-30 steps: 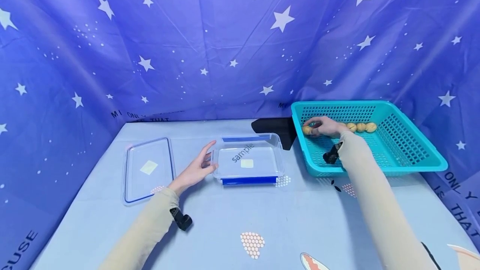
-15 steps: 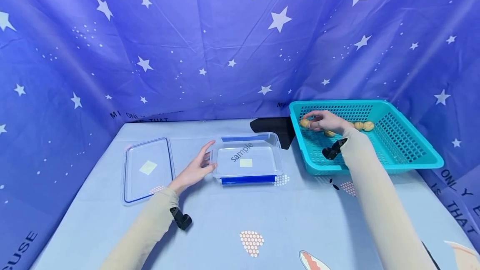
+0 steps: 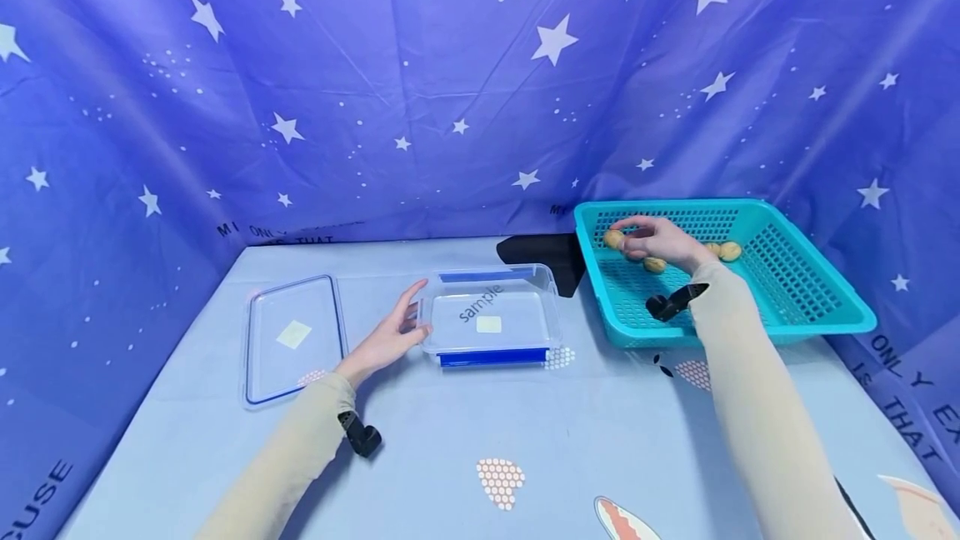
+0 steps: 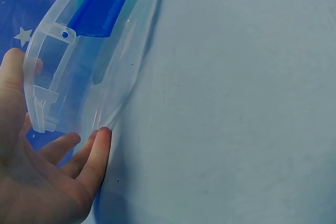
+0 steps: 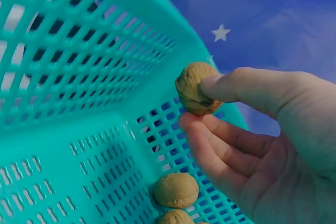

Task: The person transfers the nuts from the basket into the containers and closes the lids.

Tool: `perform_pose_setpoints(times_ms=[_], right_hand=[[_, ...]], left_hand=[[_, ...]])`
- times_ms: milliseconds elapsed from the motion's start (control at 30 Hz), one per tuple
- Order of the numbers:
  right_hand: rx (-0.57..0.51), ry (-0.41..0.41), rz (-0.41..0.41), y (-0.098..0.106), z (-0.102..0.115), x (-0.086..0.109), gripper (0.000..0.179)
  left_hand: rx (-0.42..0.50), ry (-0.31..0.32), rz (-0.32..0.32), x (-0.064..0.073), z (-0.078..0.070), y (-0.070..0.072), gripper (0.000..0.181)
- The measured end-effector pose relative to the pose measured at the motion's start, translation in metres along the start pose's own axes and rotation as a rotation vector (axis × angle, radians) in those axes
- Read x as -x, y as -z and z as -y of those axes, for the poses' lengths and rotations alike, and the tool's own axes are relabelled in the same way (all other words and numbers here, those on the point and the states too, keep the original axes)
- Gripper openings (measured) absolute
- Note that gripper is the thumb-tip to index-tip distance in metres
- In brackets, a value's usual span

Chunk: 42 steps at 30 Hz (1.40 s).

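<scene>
In the head view my right hand (image 3: 671, 242) is inside the teal basket (image 3: 750, 329), at its far left corner. Thumb and fingertips pinch a walnut (image 5: 197, 88), which is raised above the basket floor in the right wrist view. Below it another walnut (image 5: 176, 190) lies on the floor. My left hand (image 3: 386, 340) rests against the left end of a clear plastic food container (image 3: 551, 315) with blue side clips, fingers spread. The left wrist view has its fingertips (image 4: 104, 132) right at the container's lower edge and the thumb by the rim.
Left of the container lies its clear lid (image 3: 321, 302) with a blue seal. More walnuts (image 3: 730, 251) sit along the basket's far side. A starry blue cloth (image 3: 405, 107) hangs behind the table (image 3: 420, 457). A dark flat shape (image 3: 536, 250) lies behind the container.
My right hand has lifted the walnut from the basket floor, and a walnut below the hand has come into view. The left hand has kept its place. The head view has shifted slightly.
</scene>
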State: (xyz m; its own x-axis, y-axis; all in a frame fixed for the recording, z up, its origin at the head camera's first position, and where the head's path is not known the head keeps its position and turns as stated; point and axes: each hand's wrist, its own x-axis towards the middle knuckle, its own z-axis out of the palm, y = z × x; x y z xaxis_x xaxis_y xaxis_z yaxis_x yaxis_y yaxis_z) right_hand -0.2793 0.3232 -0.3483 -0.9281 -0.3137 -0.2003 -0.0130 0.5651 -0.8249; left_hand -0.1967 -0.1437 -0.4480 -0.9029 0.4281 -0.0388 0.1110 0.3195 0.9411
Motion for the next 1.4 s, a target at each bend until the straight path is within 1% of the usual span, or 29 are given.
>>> perform_pose_setpoints(times_ms=[133,367,533,600,800,867,967,1100,1267,1400], right_hand=[[0.012,0.016,-0.028,-0.003,0.004,0.003,0.045],[0.025,0.107,-0.049,-0.012,0.018,0.008,0.047],[0.025,0.115,-0.080,-0.018,0.033,0.008,0.045],[0.023,0.121,-0.080,-0.021,0.039,0.009,0.044],[0.026,0.171,-0.064,-0.030,0.051,0.006,0.044],[0.016,0.183,-0.060,-0.034,0.054,0.005,0.044],[-0.028,0.193,-0.053,-0.041,0.057,0.001,0.043],[-0.072,0.209,-0.016,-0.053,0.062,-0.004,0.043],[-0.062,0.238,0.038,-0.068,0.071,-0.011,0.042],[-0.062,0.264,0.065,-0.081,0.078,-0.018,0.040]], left_hand=[[0.014,-0.001,0.010,0.000,0.001,0.001,0.080],[0.037,0.014,0.035,0.002,-0.002,0.003,0.082],[0.027,0.027,0.039,0.003,-0.002,0.005,0.081],[0.026,0.031,0.040,0.003,-0.002,0.005,0.081],[0.010,0.032,0.042,0.003,-0.001,0.005,0.081],[0.012,0.034,0.042,0.003,-0.001,0.005,0.082],[0.014,0.038,0.044,0.002,-0.001,0.005,0.083],[0.018,0.043,0.045,0.001,0.000,0.006,0.083],[0.022,0.046,0.046,-0.001,0.000,0.005,0.083],[0.038,0.054,0.045,0.000,-0.002,0.005,0.083]])
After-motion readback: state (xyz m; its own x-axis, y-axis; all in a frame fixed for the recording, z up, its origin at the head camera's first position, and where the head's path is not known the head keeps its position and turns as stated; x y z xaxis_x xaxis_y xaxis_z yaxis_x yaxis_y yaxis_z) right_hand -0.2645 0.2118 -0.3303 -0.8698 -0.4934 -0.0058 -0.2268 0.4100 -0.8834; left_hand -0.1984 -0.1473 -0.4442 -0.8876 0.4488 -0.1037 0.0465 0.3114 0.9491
